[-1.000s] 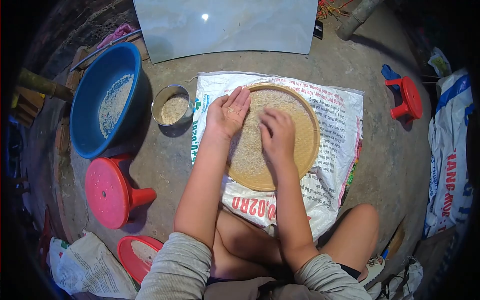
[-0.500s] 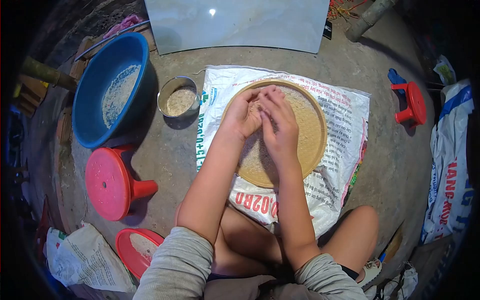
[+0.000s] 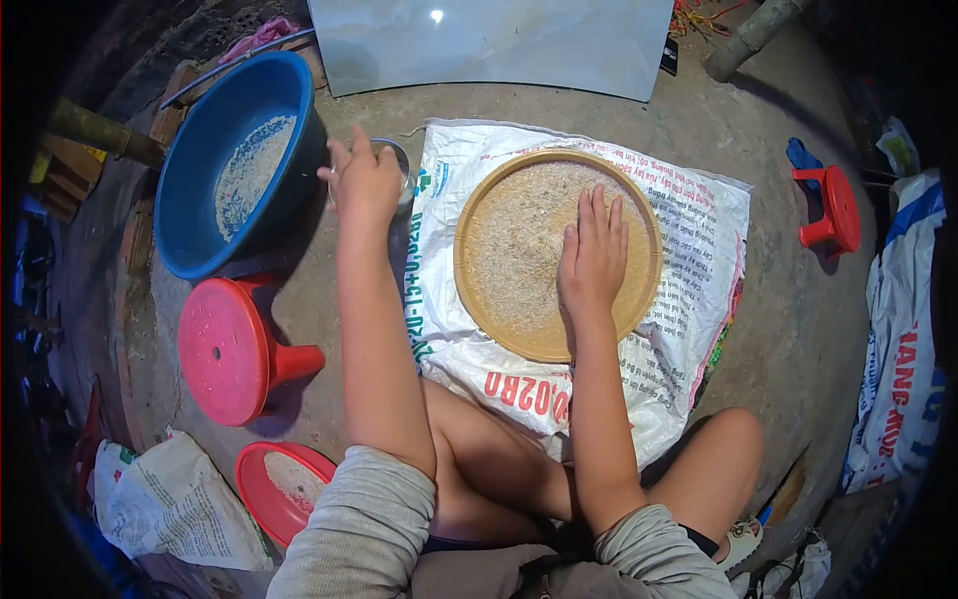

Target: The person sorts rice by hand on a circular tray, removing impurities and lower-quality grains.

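Left hand (image 3: pixel 362 182) and right hand (image 3: pixel 597 255) have parted: the left, fingers spread, now partly covers the round silver metal pot (image 3: pixel 407 190), palm hidden, so I cannot tell its load; the right lies flat beside pale grain (image 3: pixel 514 240) in the round yellow woven tray (image 3: pixel 641 262). Handling now seems to span both vessels. Counted: one tray, one pot, two red plastic stools (image 3: pixel 218 351), one blue plastic basin (image 3: pixel 180 215), one red plastic basin (image 3: pixel 255 491).

White glare on the glossy panel (image 3: pixel 489 50), soft shadows, dark corners, fisheye-bent edges.
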Motion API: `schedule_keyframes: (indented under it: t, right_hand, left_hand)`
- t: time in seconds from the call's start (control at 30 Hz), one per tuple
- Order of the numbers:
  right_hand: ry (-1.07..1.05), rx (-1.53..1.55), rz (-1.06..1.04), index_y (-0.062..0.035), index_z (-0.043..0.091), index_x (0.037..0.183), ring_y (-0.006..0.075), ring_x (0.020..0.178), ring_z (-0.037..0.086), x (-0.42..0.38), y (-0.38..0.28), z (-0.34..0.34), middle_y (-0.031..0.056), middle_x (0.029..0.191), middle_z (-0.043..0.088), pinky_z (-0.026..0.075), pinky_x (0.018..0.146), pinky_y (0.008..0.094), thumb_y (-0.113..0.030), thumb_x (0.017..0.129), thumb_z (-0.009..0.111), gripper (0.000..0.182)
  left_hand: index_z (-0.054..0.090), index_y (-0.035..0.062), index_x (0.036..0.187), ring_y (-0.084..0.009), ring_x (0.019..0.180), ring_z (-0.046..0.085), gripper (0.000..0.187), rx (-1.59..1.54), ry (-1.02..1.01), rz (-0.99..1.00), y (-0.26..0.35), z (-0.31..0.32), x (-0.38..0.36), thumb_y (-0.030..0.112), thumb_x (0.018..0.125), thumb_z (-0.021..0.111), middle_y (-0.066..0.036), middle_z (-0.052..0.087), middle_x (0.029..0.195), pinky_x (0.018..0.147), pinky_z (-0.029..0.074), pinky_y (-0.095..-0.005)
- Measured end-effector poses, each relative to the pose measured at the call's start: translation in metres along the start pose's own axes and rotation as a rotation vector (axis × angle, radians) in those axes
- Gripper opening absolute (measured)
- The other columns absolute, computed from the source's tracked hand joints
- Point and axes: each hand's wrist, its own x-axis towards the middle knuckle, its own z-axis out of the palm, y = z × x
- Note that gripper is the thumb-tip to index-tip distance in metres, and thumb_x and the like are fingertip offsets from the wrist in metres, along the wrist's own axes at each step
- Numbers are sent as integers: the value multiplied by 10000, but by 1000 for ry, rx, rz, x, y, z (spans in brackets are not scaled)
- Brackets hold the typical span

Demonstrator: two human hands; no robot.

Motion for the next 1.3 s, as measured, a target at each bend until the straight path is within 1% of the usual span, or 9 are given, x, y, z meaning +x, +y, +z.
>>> schedule_keyframes:
  t: [0.1,0.2,0.33,0.5,0.87,1.0,1.07,1.2,1.3]
  right_hand:
    - [5,82,18,-96,445,1381,305,1386,283,0,2,1,73,1479,365,189,1139,437,-152,938,424,447]
    - [10,135,17,-90,459,1369,310,1377,299,0,5,1,68,1461,394,193,1135,445,-138,939,416,435]
    - [3,252,34,-83,471,1363,302,1376,308,8,3,-12,90,1451,407,212,1132,428,-138,953,414,418]
    - [170,1245,605,17,463,1339,236,1352,356,25,-8,-27,168,1435,403,282,1112,368,-162,993,415,393]
    - [197,1772,713,102,399,1325,312,1300,416,8,10,-34,253,1381,415,365,1086,375,-220,999,410,458]
    - [-4,2154,803,103,441,1272,273,1139,536,0,18,-23,233,1248,521,454,975,330,-272,1013,367,462]
    - [-571,2836,472,84,490,1209,246,996,575,-1,37,-2,199,1128,581,490,879,332,-259,1013,346,420]
    - [-237,2356,1298,67,528,1144,247,905,598,15,14,-23,171,1056,599,540,742,321,-195,1006,316,364]
    - [-119,2386,1341,106,507,1145,294,1004,590,21,36,-33,204,1077,585,534,872,387,-144,995,323,345]
  left_hand:
    - [491,51,1335,-329,1249,483,466,-159,267,469,2,9,-1,220,902,524,-261,481,1332,1021,387,-380]
    - [675,-4,1009,-168,701,644,213,-799,-394,453,30,11,-27,127,859,597,-106,680,760,659,496,-291]
    - [688,13,962,-152,708,639,202,-451,-614,869,56,28,-62,93,777,683,-100,689,796,690,509,-288]
    - [696,76,859,-259,843,644,196,-50,-605,1099,56,49,-96,40,667,709,-104,642,859,747,507,-357]
    - [712,48,830,-227,715,651,171,-341,-586,969,67,47,-88,37,660,720,-100,668,758,679,520,-320]
    - [714,47,915,-177,773,649,222,-755,-800,807,80,38,-105,22,695,705,-61,655,798,678,517,-267]
    - [708,55,921,-165,789,635,214,-617,-620,1127,78,47,-111,29,709,695,-61,647,833,688,511,-266]
    - [684,42,867,-168,747,601,196,-491,-656,978,76,23,-98,76,678,723,-51,620,798,656,487,-286]
    - [687,75,847,-198,729,591,208,-394,-691,1046,67,23,-94,113,652,746,-56,616,789,651,481,-318]
